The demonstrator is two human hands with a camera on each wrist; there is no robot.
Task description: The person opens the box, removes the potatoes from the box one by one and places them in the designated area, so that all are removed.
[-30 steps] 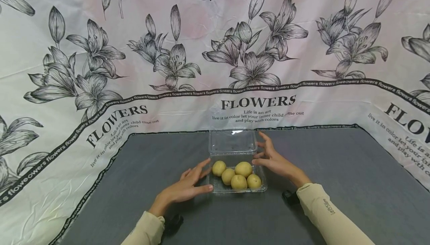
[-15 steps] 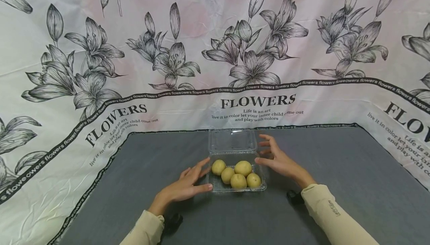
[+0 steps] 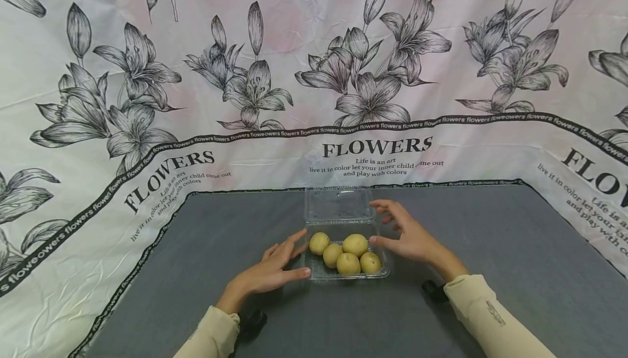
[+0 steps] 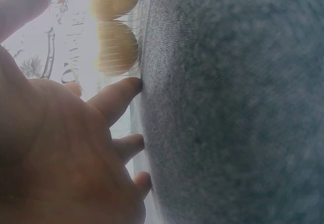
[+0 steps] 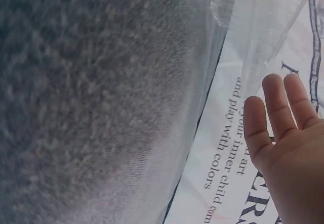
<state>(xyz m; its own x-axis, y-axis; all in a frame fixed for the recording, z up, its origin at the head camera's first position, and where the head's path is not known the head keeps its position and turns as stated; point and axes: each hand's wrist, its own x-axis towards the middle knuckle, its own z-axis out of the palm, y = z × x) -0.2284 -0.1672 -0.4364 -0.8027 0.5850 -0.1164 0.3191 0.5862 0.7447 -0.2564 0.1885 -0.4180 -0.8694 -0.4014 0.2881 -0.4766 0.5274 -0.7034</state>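
Observation:
A clear plastic clamshell box (image 3: 321, 274) stands on the table with its lid (image 3: 338, 206) raised at the back. Inside lie several round yellow potato-like pieces (image 3: 349, 264), smooth and palm-sized or smaller. At the box's left side is my left hand (image 3: 272, 271), fingers spread and fairly straight, the thumb at the near left corner. The left wrist view has its fingertips low beside the clear wall. My right hand (image 3: 407, 232) is at the right side, thumb by the rim and loosely extended fingers beside the lid's lower right edge. Neither hand grips anything.
A dark grey cloth covers the table (image 3: 235, 216). Behind it hangs a white curtain (image 3: 275, 162) printed with lilies and lettering, meeting the table's back edge close behind the lid. Black wrist-worn devices (image 3: 252, 325) show below the cuffs.
The right hand drew slightly away to the right, then came back so its fingers overlap the lid's edge. The left hand, box and yellow pieces have stayed put.

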